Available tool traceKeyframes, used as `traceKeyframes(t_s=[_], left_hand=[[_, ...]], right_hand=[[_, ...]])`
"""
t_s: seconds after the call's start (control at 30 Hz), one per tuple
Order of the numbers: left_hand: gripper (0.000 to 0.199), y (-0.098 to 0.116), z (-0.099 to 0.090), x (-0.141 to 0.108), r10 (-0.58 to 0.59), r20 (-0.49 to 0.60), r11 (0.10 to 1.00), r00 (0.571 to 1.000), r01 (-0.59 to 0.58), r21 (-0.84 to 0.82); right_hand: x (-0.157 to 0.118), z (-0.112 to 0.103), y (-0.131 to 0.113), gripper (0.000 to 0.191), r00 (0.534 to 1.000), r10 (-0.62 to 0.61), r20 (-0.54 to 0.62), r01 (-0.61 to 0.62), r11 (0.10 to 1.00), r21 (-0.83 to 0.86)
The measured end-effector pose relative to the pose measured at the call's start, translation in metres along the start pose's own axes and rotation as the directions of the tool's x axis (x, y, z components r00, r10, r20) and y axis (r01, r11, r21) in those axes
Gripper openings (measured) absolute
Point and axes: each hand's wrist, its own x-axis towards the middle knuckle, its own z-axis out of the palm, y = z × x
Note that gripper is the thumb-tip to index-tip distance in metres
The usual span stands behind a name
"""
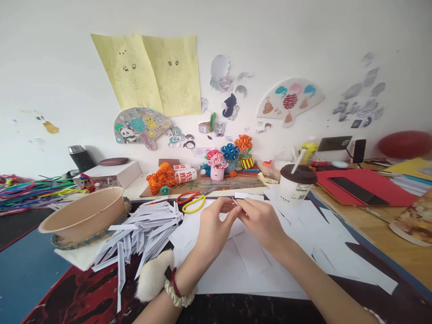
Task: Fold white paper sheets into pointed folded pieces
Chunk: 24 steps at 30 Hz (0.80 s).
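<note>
My left hand (218,221) and my right hand (258,218) meet above the sheets of white paper (232,274). Between their pinched fingertips is a small piece of folded paper (234,201), mostly covered by the fingers. To the left of my hands lies a heap of folded paper strips (145,229). Scissors with red and yellow handles (194,203) rest just beyond my left hand. A soft white fluffy thing (155,275) sits beside my left wrist, which wears a cream scrunchie (178,297).
A beige basin (84,216) stands at the left. A lidded drink cup with a straw (297,184) is behind the paper on the right. Beaded flower pots (218,173) line the back, near orange flowers (162,177). A phone (357,191) lies on a red folder (332,180).
</note>
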Motion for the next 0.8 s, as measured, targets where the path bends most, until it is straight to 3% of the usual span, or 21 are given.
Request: traceKeyframes(t_s=[0.6,0.8], left_hand=[[0.011,-0.0012,0.0018,0.0003,0.030,0.008,0.996,1.000,-0.030,0.082],[0.014,0.0005,0.0005,0.0003,-0.015,0.028,0.999,0.999,0.014,0.043]], right_hand=[[0.0012,-0.0045,0.0003,0.035,0.995,0.064,0.073,-0.068,0.997,0.045],[0.0033,-0.0046,0.0022,0.024,0.982,0.170,0.078,-0.182,0.964,0.193]])
